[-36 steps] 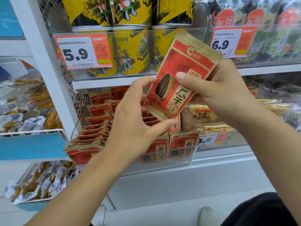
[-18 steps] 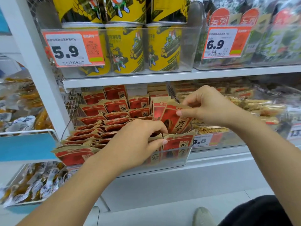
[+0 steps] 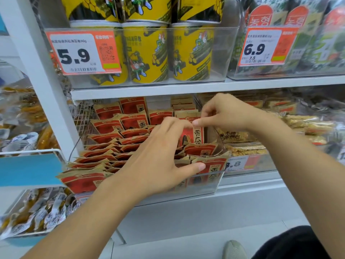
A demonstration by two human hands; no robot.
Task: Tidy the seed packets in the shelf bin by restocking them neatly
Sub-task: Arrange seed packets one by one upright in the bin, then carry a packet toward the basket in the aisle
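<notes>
A clear shelf bin (image 3: 205, 186) holds several red and tan seed packets (image 3: 112, 144), most leaning back in rows. My right hand (image 3: 229, 113) pinches the top edge of one upright seed packet (image 3: 195, 136), which stands in the bin's right-hand row. My left hand (image 3: 158, 156) lies spread over the packets in front of it. Its fingertips touch the top of that upright packet and its thumb rests on the front packet of the row. The hand hides the packets under its palm.
Yellow tubs (image 3: 149, 53) and price tags 5.9 (image 3: 82, 53) and 6.9 (image 3: 265, 47) sit on the shelf above. A bin of snack bars (image 3: 242, 136) adjoins on the right. A white post (image 3: 43, 75) and a wire basket of wrapped snacks (image 3: 28, 212) are at the left.
My right hand has brought the packet down from in front of the upper shelf into the bin's right row. My left hand has dropped onto the packets and now touches its top.
</notes>
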